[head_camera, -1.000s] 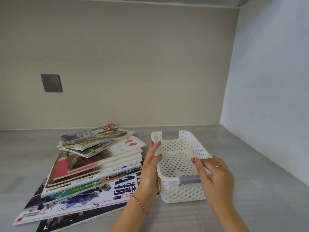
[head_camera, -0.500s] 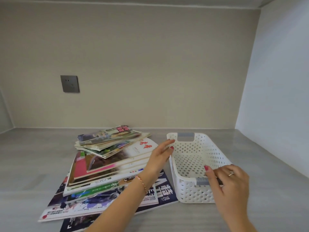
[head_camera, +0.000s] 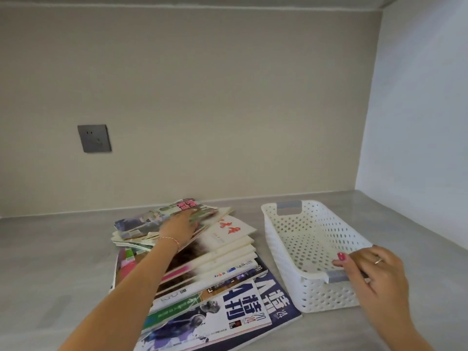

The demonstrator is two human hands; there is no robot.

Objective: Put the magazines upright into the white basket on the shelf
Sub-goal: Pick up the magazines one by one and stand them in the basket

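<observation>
A fanned stack of magazines (head_camera: 222, 272) lies flat on the grey shelf, left of centre. My left hand (head_camera: 181, 228) rests on the topmost magazine (head_camera: 162, 216) with its fingers laid flat over the cover. To the right stands an empty white perforated basket (head_camera: 286, 252) with grey handle grips at both ends. My right hand (head_camera: 372, 269) holds the basket's near end, fingers curled over the rim by the grey grip (head_camera: 335, 276).
The grey shelf top (head_camera: 50, 262) runs to a beige back wall with a grey socket (head_camera: 94, 138) at the left. A white side wall (head_camera: 417, 122) closes the right side, close behind the basket.
My left hand has left the basket's left rim and moved left onto the top of the magazine stack. My right hand stays on the basket's near end.
</observation>
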